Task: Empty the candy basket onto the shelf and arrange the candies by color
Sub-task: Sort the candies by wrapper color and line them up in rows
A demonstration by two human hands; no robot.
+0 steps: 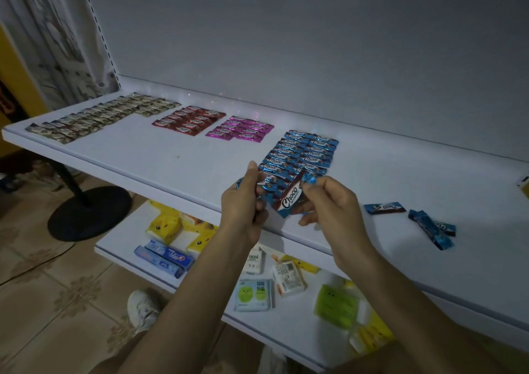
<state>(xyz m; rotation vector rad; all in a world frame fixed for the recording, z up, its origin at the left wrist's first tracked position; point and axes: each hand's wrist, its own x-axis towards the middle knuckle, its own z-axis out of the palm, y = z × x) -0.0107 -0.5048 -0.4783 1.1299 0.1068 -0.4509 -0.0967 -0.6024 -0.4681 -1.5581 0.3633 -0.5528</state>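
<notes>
At the centre of the frame the right hand [335, 204] is pinching the crimped upper end of a blue Choco candy [290, 201] between thumb and forefinger, and the bar is hanging tilted above the front edge of the white upper shelf [143, 159]. Just to its left, the left hand [243, 202] is curling its fingers around a second blue candy [239, 184], of which only a sliver of wrapper is showing past the knuckles.

Directly behind the hands, the blue candy block [300, 153] is lying in two neat columns on the shelf. Further toward the upper left, well apart from each other, the pink candy block [240, 129], the red candy block [189, 121] and a long silver-brown candy block [100, 116] are lying in rows. At the right, a loose blue candy [385, 208] is lying flat, and near it two crossed blue candies [432, 227] are touching each other.

Below, the lower shelf [286, 322] is carrying toothpaste boxes [164, 257], yellow tissue packs [164, 226] and a wipes pack [253, 295]. A round black stand base [88, 213] is sitting on the tiled floor at the left, and a white shoe [143, 307] is showing at the bottom
</notes>
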